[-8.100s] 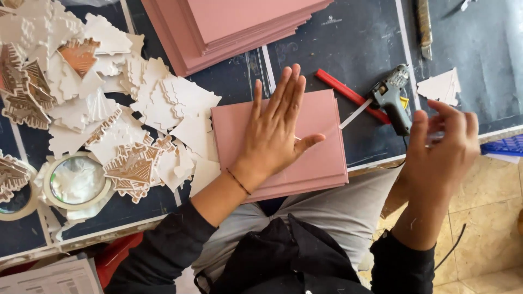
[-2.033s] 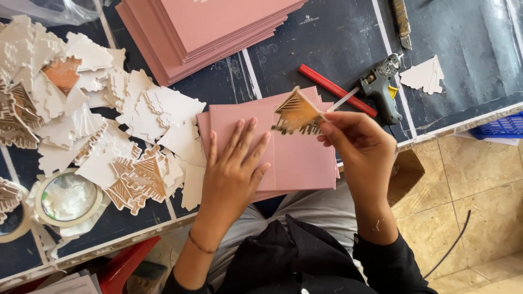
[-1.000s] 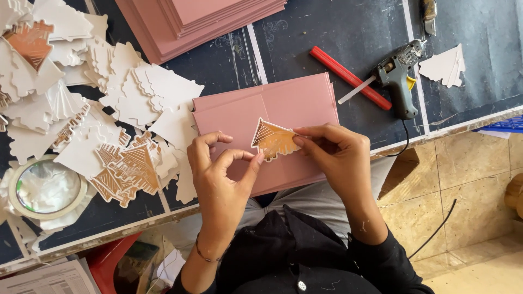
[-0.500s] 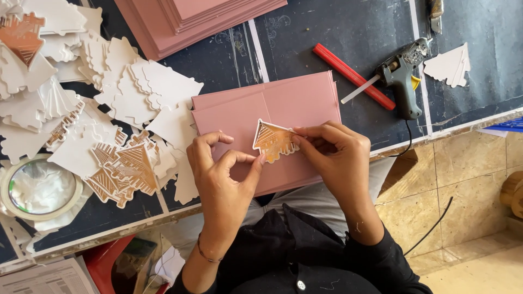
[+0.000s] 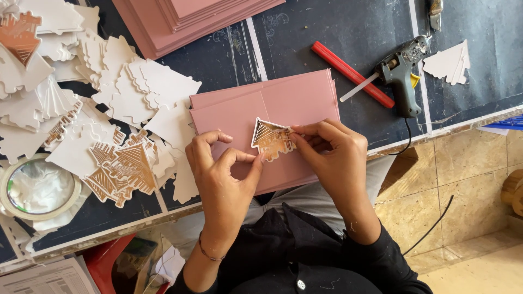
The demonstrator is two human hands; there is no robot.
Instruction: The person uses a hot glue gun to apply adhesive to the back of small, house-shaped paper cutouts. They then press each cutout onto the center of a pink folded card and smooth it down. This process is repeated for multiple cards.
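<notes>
A small house-shaped cutout [image 5: 271, 140], orange-brown with white lines, lies on a folded pink card [image 5: 283, 103] at the table's near edge. My right hand [image 5: 333, 158] pinches the cutout's right side with its fingertips. My left hand [image 5: 223, 174] rests on the pink card, thumb and forefinger curved, the thumb tip touching the cutout's lower left corner.
A heap of white and printed house cutouts [image 5: 98, 125] lies at the left. A stack of pink cards [image 5: 201, 16] sits at the back. A glue gun [image 5: 403, 71] and a red stick [image 5: 351, 73] lie right of the card. A tape roll [image 5: 35, 188] sits near left.
The cutout was held above the card two seconds ago; it has since come down onto the pink card's near half, and both hands now press around it. Little shift over the last half second.
</notes>
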